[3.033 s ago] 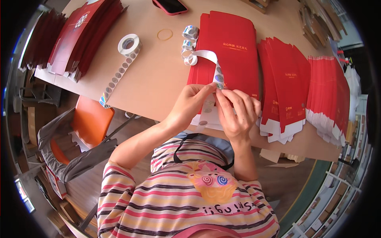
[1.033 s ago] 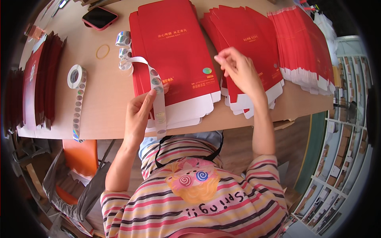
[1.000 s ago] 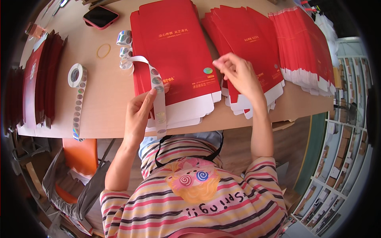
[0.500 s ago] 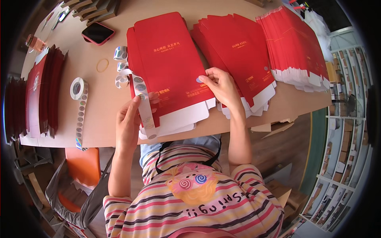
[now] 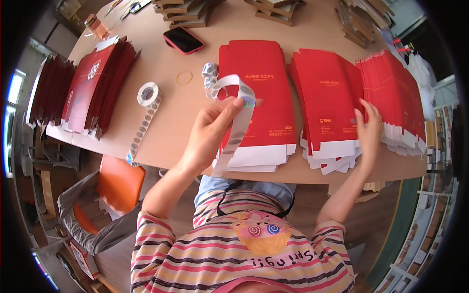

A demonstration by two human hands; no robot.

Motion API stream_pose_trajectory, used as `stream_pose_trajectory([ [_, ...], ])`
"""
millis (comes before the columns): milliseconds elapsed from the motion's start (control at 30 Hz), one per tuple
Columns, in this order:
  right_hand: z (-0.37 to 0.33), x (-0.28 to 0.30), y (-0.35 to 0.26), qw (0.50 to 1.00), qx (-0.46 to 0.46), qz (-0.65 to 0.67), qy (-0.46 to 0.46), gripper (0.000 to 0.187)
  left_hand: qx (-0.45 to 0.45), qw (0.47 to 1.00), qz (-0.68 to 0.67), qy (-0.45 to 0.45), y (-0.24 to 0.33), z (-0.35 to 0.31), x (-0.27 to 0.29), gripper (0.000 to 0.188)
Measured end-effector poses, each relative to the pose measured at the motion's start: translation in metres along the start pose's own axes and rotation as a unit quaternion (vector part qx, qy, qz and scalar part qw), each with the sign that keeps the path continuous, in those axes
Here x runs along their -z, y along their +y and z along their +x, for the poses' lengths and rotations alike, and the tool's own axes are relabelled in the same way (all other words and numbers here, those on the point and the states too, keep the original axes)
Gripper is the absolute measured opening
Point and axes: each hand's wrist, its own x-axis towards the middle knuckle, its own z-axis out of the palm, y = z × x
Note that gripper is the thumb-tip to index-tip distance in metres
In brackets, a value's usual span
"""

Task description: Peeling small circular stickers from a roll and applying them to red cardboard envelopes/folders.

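My left hand [image 5: 207, 134] pinches a white backing strip of round silvery stickers [image 5: 236, 131] between thumb and fingers. The strip loops above the hand and hangs down in front of a stack of flat red cartons with white flaps [image 5: 259, 97]. At the right edge of a second red carton stack [image 5: 330, 93] is my right hand [image 5: 370, 129], its fingers apart and stretched out. Its thumb lies close to a round sticker [image 5: 352, 121] on the top carton; whether the fingertips touch the carton is hard to tell.
Another red carton bundle [image 5: 391, 93] lies at the right. Upright cartons [image 5: 90, 93] stand at the left, near a sticker roll [image 5: 148, 94], a rubber band [image 5: 184, 77] and a phone [image 5: 183, 40]. Brown frame-like pieces [image 5: 188, 12] sit at the back.
My right hand has moved right, from the sticker on the nearer stack to the second stack, whose top carton now lies straighter. My left hand has raised the sticker strip. The view has shifted.
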Motion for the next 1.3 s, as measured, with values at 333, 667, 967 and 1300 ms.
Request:
stream_pose_trajectory([
  [333,-0.005,0.002,-0.210,0.914,0.109,0.389,0.027,0.018,-0.104,0.985,0.124,0.053,-0.043,-0.002,-0.006,0.030],
  [667,-0.023,-0.011,-0.212,0.937,0.186,0.292,0.038,0.018,0.064,0.982,0.165,0.068,-0.055,0.013,0.013,0.051],
  [967,-0.034,-0.019,-0.221,0.948,0.213,0.210,0.112,0.025,0.060,0.982,0.159,0.080,-0.060,0.017,0.013,0.053],
  [1300,-0.009,-0.013,-0.197,0.928,0.109,0.355,0.024,0.019,0.015,0.992,0.037,0.117,-0.068,0.021,0.005,0.055],
])
